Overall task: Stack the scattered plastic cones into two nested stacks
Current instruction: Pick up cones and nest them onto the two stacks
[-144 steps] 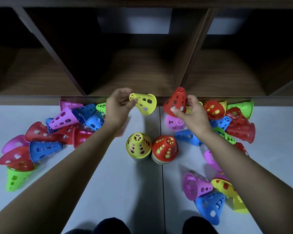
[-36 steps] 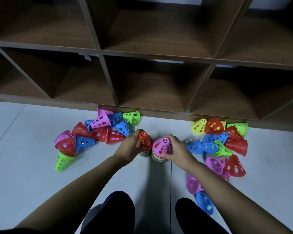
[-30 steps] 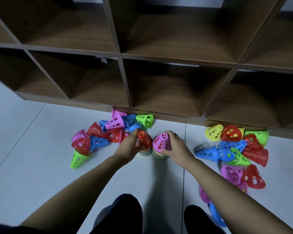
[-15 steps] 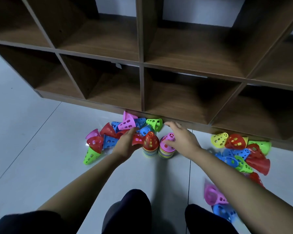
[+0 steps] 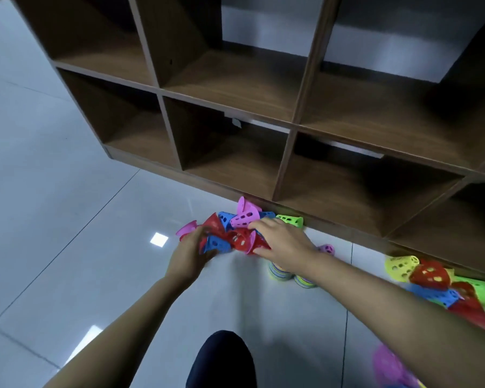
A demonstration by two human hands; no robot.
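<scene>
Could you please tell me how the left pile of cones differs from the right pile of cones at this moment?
Both hands, left hand and right hand, are on the left pile, while the right pile lies untouched. The left pile sits beyond the two stacks to their left; the right pile runs off toward the frame's right edge. Both hold mixed-colour perforated cones lying on their sides by the shelf base.

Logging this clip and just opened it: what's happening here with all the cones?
A person crouched at a wooden shelf unit is gathering plastic cones. Both hands, the left hand and the right hand, are in the left pile of cones on the floor. Whether either has a firm grip on a cone is blurred. The two nested stacks stand mostly hidden under the right forearm, and another loose pile waits on the right.
</scene>
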